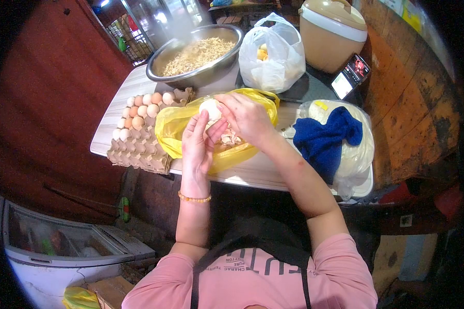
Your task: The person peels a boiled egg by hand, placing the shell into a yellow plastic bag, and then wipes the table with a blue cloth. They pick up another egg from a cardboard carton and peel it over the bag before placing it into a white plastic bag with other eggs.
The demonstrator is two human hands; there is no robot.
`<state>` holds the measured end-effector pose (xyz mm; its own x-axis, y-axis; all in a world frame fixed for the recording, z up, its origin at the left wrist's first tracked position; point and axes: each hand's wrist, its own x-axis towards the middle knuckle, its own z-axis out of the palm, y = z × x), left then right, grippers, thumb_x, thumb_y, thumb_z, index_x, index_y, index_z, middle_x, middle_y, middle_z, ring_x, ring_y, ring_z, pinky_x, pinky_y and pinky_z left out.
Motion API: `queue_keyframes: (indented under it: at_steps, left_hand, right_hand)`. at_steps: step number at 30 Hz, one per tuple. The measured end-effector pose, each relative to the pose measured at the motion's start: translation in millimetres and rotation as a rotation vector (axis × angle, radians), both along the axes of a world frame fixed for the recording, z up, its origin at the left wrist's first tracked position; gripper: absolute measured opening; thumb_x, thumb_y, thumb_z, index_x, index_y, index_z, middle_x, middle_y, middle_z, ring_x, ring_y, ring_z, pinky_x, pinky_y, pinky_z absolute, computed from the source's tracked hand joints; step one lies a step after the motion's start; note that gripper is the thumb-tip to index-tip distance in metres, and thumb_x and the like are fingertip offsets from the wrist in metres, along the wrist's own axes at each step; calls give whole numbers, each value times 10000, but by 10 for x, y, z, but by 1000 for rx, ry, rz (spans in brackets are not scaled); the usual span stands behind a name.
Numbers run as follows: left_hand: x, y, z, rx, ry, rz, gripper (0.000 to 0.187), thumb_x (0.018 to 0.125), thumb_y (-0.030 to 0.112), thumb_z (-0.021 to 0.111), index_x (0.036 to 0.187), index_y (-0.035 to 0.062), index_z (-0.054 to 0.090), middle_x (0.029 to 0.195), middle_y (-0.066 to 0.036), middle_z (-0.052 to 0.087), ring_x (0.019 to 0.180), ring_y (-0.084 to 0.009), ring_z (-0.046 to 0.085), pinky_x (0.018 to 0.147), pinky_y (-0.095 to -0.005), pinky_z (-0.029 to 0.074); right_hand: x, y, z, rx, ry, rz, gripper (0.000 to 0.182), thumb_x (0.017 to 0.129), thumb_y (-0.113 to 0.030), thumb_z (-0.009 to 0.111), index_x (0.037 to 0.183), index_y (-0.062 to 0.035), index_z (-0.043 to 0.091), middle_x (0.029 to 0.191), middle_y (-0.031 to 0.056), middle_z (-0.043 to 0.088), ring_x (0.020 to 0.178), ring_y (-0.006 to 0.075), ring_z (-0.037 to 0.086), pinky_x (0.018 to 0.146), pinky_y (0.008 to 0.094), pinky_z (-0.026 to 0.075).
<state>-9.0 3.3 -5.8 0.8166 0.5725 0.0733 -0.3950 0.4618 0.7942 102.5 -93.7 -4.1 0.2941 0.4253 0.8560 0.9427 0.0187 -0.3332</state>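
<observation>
A white egg [210, 108], which looks peeled, is held up between both hands above an open yellow plastic bag [168, 126]. My left hand [198, 139], with a beaded bracelet at the wrist, grips the egg from the near left side. The fingers of my right hand [246, 117] press on its right side. Broken eggshells [230, 138] lie inside the bag below. Left of the bag, a cardboard egg tray [139, 149] holds several white and brown eggs [137, 122] at its far end.
Behind the bag stand a steel bowl [157, 76] of pale shredded food, a white plastic bag [273, 69] with eggs, and a beige cooler [329, 44]. A phone [349, 77] leans at the right. A blue cloth [325, 141] lies on a clear plastic bag [360, 149].
</observation>
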Motion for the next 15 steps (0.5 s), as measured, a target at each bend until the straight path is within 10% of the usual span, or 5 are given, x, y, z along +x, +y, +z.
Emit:
queue_keyframes:
  at_steps: [15]
  left_hand:
    - [-35,33,-113,29,55,-21,227,941,182,571,1080,4,553,1012,-126,645,842,-216,674,790,-317,576]
  right_hand:
    - [40,29,-131,-147,-223,-52,149,758,-117,586,857,-49,499,725,114,568,720,276,632,626,380,518]
